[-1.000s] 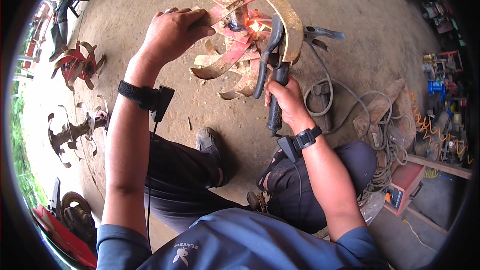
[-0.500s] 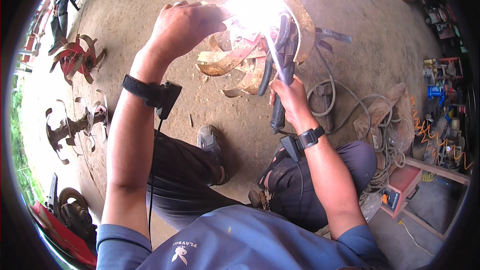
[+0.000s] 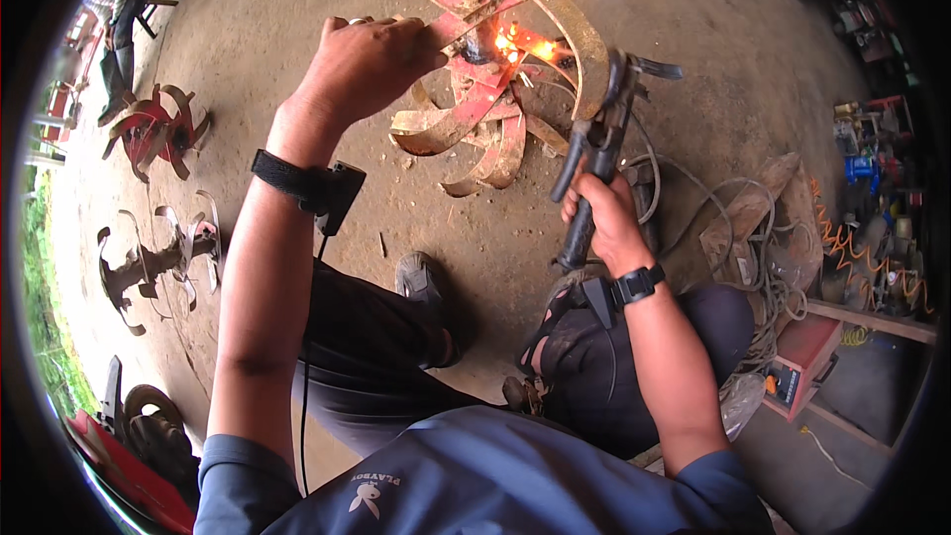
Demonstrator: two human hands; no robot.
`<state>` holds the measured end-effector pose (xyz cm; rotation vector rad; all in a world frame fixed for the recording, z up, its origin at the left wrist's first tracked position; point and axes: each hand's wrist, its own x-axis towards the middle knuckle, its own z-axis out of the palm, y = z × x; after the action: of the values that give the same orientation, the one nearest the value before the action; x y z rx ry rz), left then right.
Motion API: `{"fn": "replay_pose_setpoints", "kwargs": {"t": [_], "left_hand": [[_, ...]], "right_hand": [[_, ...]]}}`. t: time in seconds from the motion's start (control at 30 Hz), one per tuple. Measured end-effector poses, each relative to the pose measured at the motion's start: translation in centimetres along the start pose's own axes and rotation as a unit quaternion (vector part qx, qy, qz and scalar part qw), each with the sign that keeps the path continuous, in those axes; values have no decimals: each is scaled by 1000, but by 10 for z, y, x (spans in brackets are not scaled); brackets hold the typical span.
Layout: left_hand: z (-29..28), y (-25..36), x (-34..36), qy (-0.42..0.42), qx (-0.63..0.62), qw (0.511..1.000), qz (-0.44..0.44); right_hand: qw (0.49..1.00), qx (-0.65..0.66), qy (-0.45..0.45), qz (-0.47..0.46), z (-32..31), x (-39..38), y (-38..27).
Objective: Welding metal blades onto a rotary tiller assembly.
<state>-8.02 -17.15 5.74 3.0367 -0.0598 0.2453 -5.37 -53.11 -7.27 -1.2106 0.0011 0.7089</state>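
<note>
A rusty, red-painted tiller rotor (image 3: 483, 99) with several curved blades stands on the concrete floor in front of me. My left hand (image 3: 381, 64) is closed on the end of a flat red blade (image 3: 466, 22) near the top. Just right of that blade, the metal at the hub glows orange (image 3: 535, 45) with small flames and sparks. In my right hand (image 3: 606, 210) is a black welding electrode holder (image 3: 602, 144), its jaws up beside a long curved blade, apart from the glowing spot. I cannot make out a rod in its jaws.
A grey cable (image 3: 693, 183) runs from the holder's side to a coil at right, by a wooden board (image 3: 763, 213) and a red machine box (image 3: 804, 362). Two more tiller rotors (image 3: 158, 134) (image 3: 149, 263) lie at left. A person (image 3: 119, 25) sits at far left.
The bright white arc has gone out, leaving glowing metal. My right hand has drawn the electrode holder down and right, away from the hub. My left hand stays at the blade.
</note>
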Motion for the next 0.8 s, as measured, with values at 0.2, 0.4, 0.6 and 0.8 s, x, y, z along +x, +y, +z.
{"fn": "replay_pose_setpoints", "kwargs": {"t": [0.2, 0.4, 0.6, 0.8], "left_hand": [[22, 28, 31, 33, -168, 972, -158], [36, 8, 37, 109, -174, 970, -129], [41, -63, 35, 80, -282, 945, -146], [25, -110, 51, 73, -4, 991, 108]], "right_hand": [[994, 19, 105, -12, -20, -58, -29], [992, 5, 104, -68, -47, -108, -104], [991, -34, 98, -86, -70, -139, -129], [990, 15, 139, -9, -56, -129, -100]]}}
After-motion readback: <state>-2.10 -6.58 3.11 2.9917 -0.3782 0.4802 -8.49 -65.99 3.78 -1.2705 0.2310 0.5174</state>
